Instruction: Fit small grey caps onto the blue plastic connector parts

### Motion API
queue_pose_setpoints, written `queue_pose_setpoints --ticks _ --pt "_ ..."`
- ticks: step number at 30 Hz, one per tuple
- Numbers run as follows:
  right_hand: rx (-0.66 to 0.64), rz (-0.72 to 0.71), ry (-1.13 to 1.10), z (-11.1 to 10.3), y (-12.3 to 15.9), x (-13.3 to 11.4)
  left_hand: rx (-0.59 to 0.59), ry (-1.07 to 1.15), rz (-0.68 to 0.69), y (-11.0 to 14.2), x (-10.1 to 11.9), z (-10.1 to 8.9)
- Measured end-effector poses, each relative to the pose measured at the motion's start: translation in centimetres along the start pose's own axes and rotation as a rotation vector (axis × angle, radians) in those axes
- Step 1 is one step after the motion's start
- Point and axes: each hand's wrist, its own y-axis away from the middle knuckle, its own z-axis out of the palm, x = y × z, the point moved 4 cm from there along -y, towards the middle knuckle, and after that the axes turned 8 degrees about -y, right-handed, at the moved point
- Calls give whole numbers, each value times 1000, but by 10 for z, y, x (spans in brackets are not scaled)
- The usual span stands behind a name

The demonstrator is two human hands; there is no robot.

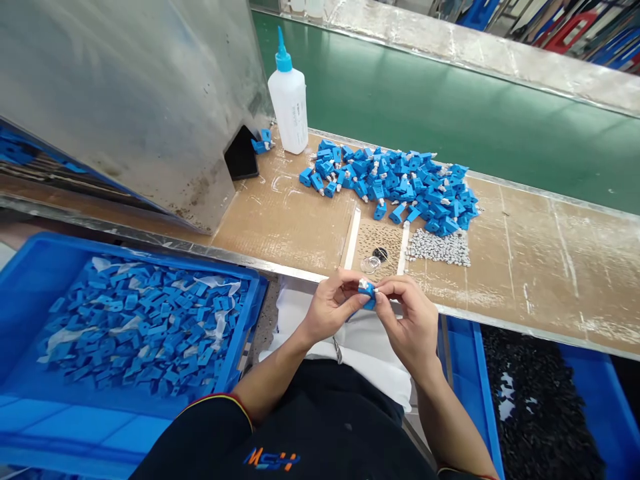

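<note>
The left hand (333,307) and right hand (407,320) pinch a blue plastic part (367,295) between their fingertips, above a white cloth (370,360) at the near edge of the desk (530,267). Just ahead on the desk lie a clear dish (371,265), a black ring (380,254), a patch of grey pellets (437,248) and a heap of blue parts (390,183), with a white squeeze bottle (289,100) beyond. A left crate (60,243) holds more blue pieces; a right crate (475,380) holds black pieces (540,400). A green conveyor belt (450,113) runs past the desk.
</note>
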Motion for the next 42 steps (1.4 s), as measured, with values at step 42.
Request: queue_pose_setpoints --ticks 42 --pt "308 72 623 -151 40 109 -187 -1014 250 -125 18 -12"
